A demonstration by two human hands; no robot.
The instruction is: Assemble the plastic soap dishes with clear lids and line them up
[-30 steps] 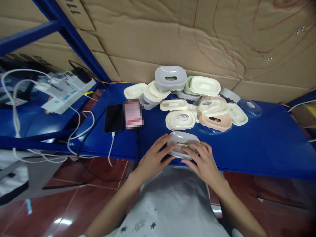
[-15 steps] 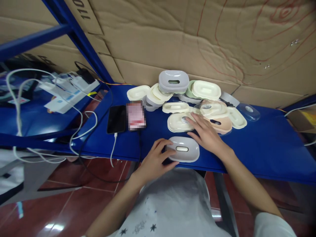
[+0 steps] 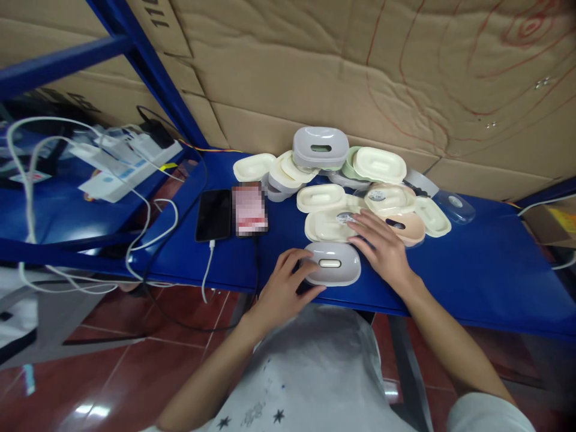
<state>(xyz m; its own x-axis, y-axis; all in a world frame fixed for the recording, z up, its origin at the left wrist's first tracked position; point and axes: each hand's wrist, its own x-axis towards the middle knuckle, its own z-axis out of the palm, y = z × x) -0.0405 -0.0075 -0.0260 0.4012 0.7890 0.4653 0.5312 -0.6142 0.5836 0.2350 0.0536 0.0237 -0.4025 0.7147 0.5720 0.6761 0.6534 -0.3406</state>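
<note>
A grey oval plastic lid (image 3: 333, 264) with a slot in its top lies at the front edge of the blue shelf (image 3: 472, 270). My left hand (image 3: 288, 287) grips its left end, fingers curled round the rim. My right hand (image 3: 382, 246) rests with fingers spread on a cream oval lid (image 3: 326, 225) just behind the grey one. Behind these sits a heap of similar oval lids in cream, grey, green and pink (image 3: 360, 174).
A black phone (image 3: 213, 215) on a white cable and a pink card (image 3: 249, 210) lie left of the heap. A power strip with white cables (image 3: 121, 165) sits on the lower left shelf. Cardboard (image 3: 360, 72) backs the shelf. A clear lid (image 3: 455, 204) lies right of the heap.
My right hand left the grey lid and reached back to the cream lid, then drew it slightly nearer. My left hand stayed on the grey lid.
</note>
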